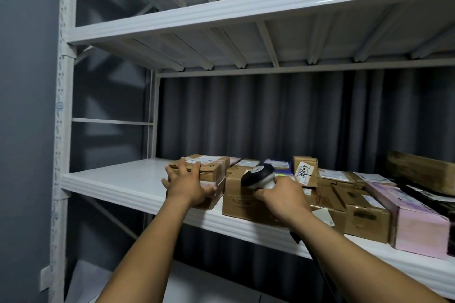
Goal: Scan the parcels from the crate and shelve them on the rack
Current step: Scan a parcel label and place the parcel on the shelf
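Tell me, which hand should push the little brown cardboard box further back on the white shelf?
Left, probably. The left hand rests on the small brown cardboard box; the right hand grips a black-and-white handheld scanner.

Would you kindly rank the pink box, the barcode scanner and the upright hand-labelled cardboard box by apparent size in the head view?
1. pink box: clearly largest, though it sits nearer the camera.
2. barcode scanner and upright hand-labelled cardboard box: they look about alike, and the right hand hides part of the scanner, so I leave them unranked.
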The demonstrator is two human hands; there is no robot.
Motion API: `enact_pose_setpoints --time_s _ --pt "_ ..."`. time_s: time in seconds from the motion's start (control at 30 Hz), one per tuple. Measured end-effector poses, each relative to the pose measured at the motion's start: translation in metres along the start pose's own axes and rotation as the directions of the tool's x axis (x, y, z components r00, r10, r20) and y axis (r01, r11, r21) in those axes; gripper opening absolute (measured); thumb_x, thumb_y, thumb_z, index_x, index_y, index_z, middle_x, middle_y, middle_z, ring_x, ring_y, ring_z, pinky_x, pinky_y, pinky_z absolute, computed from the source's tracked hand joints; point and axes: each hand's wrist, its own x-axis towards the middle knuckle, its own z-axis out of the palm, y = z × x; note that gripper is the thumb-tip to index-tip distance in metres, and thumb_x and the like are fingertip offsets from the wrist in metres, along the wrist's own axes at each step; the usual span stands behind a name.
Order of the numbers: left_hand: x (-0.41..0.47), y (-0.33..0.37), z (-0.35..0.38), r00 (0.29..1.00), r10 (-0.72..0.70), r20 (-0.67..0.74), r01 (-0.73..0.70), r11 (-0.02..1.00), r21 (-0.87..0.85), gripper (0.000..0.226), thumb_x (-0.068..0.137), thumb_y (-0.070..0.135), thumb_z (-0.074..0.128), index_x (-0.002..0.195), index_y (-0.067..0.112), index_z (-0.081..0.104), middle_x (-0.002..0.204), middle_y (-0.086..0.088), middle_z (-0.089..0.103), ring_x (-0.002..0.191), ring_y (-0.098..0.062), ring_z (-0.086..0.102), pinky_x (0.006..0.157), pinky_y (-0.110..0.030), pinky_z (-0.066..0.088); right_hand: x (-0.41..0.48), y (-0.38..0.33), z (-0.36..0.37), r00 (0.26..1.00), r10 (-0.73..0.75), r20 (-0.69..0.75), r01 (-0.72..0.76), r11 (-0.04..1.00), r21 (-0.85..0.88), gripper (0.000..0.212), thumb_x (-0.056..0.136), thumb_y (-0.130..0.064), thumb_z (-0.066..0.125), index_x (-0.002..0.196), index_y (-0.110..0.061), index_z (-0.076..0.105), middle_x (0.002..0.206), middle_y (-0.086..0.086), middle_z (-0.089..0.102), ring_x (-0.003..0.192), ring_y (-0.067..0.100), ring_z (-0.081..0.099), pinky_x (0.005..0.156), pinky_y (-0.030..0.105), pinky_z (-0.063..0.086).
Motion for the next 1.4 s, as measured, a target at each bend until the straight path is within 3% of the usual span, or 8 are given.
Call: enact_pose_setpoints --time_s 0.13,0.33,0.57,0.77,0.93,1.1,1.23,1.4 --pt "-0.023 0.003 -0.018 1.0 0.031 0.004 -0.031 0.995 0.093 0.08 0.085 0.057 0.059 0.149 0.027 0.021 0.16 -0.012 0.002 0.145 -0.044 -0.002 0.114 -0.061 0.014 -0.014 0.0 -0.024 1.0 0.004 0.018 -0.003 0.999 -0.038 0.026 0.076 -0.041 0.069 0.086 -0.018 0.063 0.087 0.004 0.064 0.079 0.024 0.059 0.057 0.027 0.038" --pt "-0.086 0.027 -0.047 0.99 0.138 0.016 -0.139 0.981 0.136 0.067 0.087 0.05 0.057 0.145 0.025 0.034 0.147 -0.016 0.033 0.132 -0.036 0.037 0.105 -0.044 0.039 -0.057 0.017 -0.063 0.999 -0.003 0.034 -0.002 0.992 0.123 0.02 0.071 -0.03 0.072 0.078 -0.012 0.067 0.07 0.01 0.07 0.054 0.027 0.067 0.049 0.031 0.054" --pt "-0.189 0.058 -0.031 0.95 0.286 0.123 -0.302 0.943 0.143 0.062 0.089 0.04 0.06 0.144 0.02 0.04 0.144 -0.014 0.04 0.128 -0.036 0.041 0.103 -0.046 0.042 -0.157 0.071 -0.084 0.99 0.05 0.132 -0.063 0.993 0.096 0.02 0.072 -0.027 0.071 0.066 -0.012 0.059 0.059 0.007 0.061 0.041 0.022 0.056 0.044 0.026 0.041" --pt "-0.294 0.062 0.034 0.904 0.322 0.281 -0.364 0.924 0.113 0.058 0.092 0.036 0.057 0.145 0.022 0.039 0.147 -0.008 0.038 0.13 -0.032 0.04 0.1 -0.044 0.044 -0.253 0.135 -0.085 0.949 0.167 0.266 -0.192 0.979 0.07 0.021 0.075 -0.023 0.07 0.077 -0.003 0.065 0.068 0.011 0.069 0.045 0.021 0.061 0.047 0.03 0.051" --pt "-0.38 0.052 0.097 0.848 0.302 0.435 -0.376 0.922 0.094 0.059 0.093 0.039 0.055 0.146 0.022 0.037 0.148 -0.008 0.037 0.132 -0.03 0.039 0.102 -0.041 0.041 -0.323 0.183 -0.077 0.918 0.262 0.298 -0.292 0.955 0.06 0.021 0.077 -0.025 0.073 0.087 -0.008 0.067 0.07 0.006 0.07 0.046 0.019 0.061 0.045 0.026 0.049" --pt "-0.443 0.03 0.152 0.781 0.261 0.568 -0.351 0.935 0.053 0.06 0.092 0.039 0.055 0.147 0.022 0.036 0.149 -0.007 0.037 0.132 -0.028 0.04 0.104 -0.039 0.041 -0.369 0.224 -0.052 0.896 0.319 0.309 -0.337 0.942 0.002 0.029 0.075 -0.03 0.078 0.097 -0.013 0.07 0.088 0.006 0.071 0.076 0.022 0.067 0.066 0.035 0.056" --pt "-0.485 0.005 0.19 0.744 0.177 0.644 -0.266 0.963 0.042 0.058 0.095 0.039 0.05 0.147 0.02 0.034 0.149 -0.009 0.038 0.132 -0.029 0.041 0.105 -0.036 0.039 -0.396 0.246 -0.026 0.852 0.348 0.391 -0.352 0.934 -0.064 0.025 0.079 -0.034 0.073 0.098 -0.017 0.069 0.089 0.001 0.069 0.073 0.01 0.059 0.056 0.023 0.042" --pt "-0.525 -0.033 0.227 0.69 0.017 0.723 -0.129 0.987 0.099 0.059 0.094 0.045 0.051 0.144 0.017 0.036 0.145 -0.009 0.04 0.129 -0.027 0.043 0.105 -0.037 0.038 -0.418 0.269 0.009 0.815 0.377 0.439 -0.418 0.908 -0.004 0.02 0.08 -0.026 0.072 0.09 -0.01 0.069 0.081 0.007 0.071 0.073 0.019 0.066 0.056 0.027 0.048"
